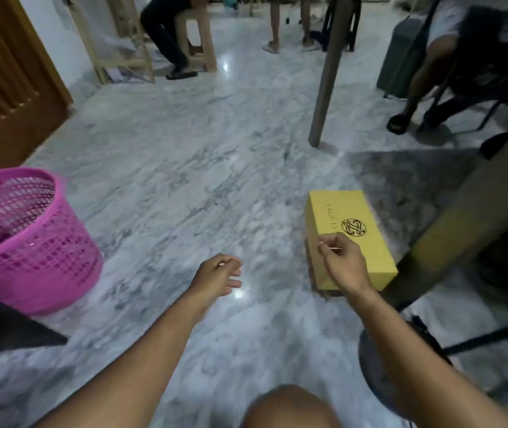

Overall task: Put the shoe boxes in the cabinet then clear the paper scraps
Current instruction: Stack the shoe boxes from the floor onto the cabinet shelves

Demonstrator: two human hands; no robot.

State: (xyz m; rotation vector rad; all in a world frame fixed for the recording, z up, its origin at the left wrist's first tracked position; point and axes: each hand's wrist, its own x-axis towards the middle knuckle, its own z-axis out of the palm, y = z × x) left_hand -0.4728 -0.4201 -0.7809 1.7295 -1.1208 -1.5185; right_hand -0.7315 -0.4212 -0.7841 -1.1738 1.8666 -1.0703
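Yellow box [354,239] lying flat on the marble floor [184,180] at right of centre, lid on, beside a post base. Right hand [343,262] over its near end, grip pinching a thin sliver, too small to identify. Left hand [217,274] hovering low at centre, fingers loosely curled, holding nothing clear; pink basket [24,242] at left edge.

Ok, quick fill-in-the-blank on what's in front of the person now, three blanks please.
1. The shoe box on the floor is ____ in colour.
2. The mesh basket at the left is ____.
3. The right hand pinches a thin ____, while the left hand hangs over the marble floor.

Missing: yellow; pink; stick
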